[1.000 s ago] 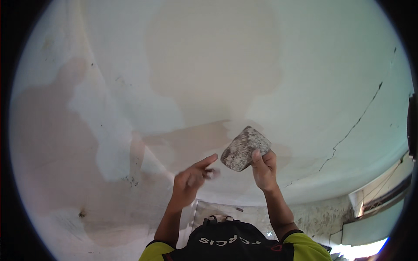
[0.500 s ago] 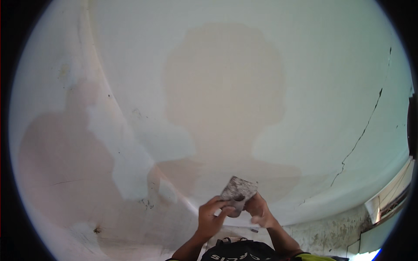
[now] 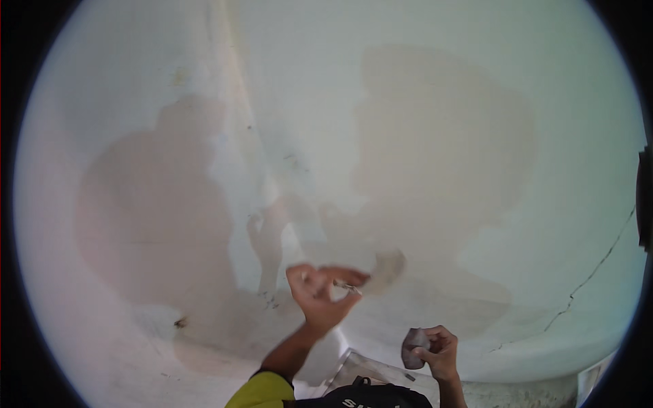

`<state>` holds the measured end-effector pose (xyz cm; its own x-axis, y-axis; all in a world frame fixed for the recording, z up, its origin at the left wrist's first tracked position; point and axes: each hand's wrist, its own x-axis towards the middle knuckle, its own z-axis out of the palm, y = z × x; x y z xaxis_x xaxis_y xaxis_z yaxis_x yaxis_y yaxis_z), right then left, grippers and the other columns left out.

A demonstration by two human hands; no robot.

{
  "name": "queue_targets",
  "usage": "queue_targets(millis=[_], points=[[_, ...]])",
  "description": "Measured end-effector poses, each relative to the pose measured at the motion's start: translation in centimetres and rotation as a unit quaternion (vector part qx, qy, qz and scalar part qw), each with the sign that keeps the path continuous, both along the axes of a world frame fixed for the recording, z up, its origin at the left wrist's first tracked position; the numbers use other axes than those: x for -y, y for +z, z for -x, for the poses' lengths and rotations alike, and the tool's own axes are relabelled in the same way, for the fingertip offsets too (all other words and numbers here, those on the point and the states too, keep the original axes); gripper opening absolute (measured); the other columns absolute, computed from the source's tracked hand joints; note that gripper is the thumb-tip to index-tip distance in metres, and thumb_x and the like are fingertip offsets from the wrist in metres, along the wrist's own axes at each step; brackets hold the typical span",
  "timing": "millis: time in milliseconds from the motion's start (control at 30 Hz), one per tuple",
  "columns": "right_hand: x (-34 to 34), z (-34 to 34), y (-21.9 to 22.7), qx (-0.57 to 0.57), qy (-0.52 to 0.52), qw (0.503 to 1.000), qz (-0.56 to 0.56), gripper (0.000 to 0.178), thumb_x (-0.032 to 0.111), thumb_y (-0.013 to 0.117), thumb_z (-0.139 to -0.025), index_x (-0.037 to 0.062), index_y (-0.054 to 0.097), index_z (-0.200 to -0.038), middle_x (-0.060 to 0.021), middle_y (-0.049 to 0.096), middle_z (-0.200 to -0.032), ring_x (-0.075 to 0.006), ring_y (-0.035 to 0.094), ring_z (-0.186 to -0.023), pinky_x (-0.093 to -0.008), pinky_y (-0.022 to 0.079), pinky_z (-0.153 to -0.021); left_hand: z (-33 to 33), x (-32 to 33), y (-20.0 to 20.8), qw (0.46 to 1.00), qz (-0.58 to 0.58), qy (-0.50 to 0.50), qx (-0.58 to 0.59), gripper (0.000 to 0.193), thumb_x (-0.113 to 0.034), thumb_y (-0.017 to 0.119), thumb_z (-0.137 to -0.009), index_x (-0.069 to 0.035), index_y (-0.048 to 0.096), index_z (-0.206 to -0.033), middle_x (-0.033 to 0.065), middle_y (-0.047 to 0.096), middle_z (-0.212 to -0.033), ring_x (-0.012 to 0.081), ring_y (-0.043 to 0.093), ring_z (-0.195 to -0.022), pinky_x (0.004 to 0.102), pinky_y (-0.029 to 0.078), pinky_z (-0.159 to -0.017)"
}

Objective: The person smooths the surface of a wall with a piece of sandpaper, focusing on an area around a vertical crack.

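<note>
Right hand [image 3: 443, 350], the nearer, grasps the curled grey piece [image 3: 410, 344] by its right edge, long axis near upright, while the left hand [image 3: 322, 294], well apart and up-left of the piece, is half-curled, any hold too blurred to tell.

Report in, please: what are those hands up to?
Right hand gripping grey piece, material unclear. Left hand apart, curled; blurred tan patch beside it, unclear if held. No visible obstruction.

The right hand [image 3: 441, 352] pinches a grey piece [image 3: 411, 350] — left hand [image 3: 322, 294] curled, apart.
</note>
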<state>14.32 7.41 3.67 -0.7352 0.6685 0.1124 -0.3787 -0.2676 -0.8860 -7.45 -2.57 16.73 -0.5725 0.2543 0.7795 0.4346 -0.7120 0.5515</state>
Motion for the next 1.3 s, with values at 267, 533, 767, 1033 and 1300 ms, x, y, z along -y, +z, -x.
queue_targets(millis=[267,533,767,1033,1300], points=[[-0.6,0.3,-2.2,0.023,-0.05,0.997,-0.046,0.035,-0.008,0.078,-0.071,-0.0018,0.059,-0.1,-0.0118,0.07,-0.091,-0.0147,0.067,-0.08,-0.0293,0.055,-0.073,11.4,-1.4,15.5,0.861,-0.036,0.342,-0.375,0.024,-0.003,0.057,-0.095,0.002,0.048,-0.116,0.0155,0.054,-0.117,0.0226,0.052,-0.108,0.033,0.038,-0.096],[-1.4,-1.8,-3.9,0.051,-0.135,0.989,-0.022,0.035,-0.012,0.072,-0.073,0.0006,0.057,-0.102,-0.0092,0.069,-0.091,-0.0149,0.067,-0.083,-0.0289,0.053,-0.077,15.0,-5.7,29.3,0.781,-0.042,0.396,-0.481,0.062,0.016,0.033,-0.089,0.0,0.034,-0.149,0.0167,0.04,-0.152,0.0327,0.031,-0.145,0.0478,0.02,-0.121],[-2.6,-3.4,-5.2,0.048,-0.195,0.979,-0.04,0.036,-0.009,0.072,-0.076,0.0018,0.055,-0.105,-0.0076,0.067,-0.09,-0.0139,0.066,-0.079,-0.0285,0.053,-0.076,10.7,-9.4,12.2,0.766,0.066,0.336,-0.543,0.053,0.009,0.042,-0.089,-0.012,0.059,-0.134,0.01,0.052,-0.144,0.0271,0.042,-0.14,0.0437,0.029,-0.117],[-2.2,-4.5,-5.5,0.065,-0.222,0.973,-0.015,0.038,-0.008,0.073,-0.076,0.0025,0.054,-0.108,-0.0075,0.066,-0.092,-0.0134,0.065,-0.082,-0.0268,0.052,-0.074,15.3,-8.1,24.0,0.8,-0.061,0.404,-0.439,0.042,0.003,0.042,-0.096,-0.004,0.059,-0.134,0.0108,0.05,-0.147,0.0335,0.033,-0.144,0.0438,0.028,-0.117],[-2.7,-3.7,-5.4,0.087,-0.216,0.972,0.009,0.039,-0.005,0.074,-0.077,0.003,0.055,-0.11,-0.0076,0.067,-0.094,-0.0135,0.065,-0.08,-0.027,0.053,-0.073,5.1,-12.3,6.7,0.735,0.073,0.294,-0.607,0.041,-0.018,0.044,-0.099,-0.025,0.059,-0.136,-0.0032,0.05,-0.147,0.0214,0.041,-0.14,0.0398,0.026,-0.119]])
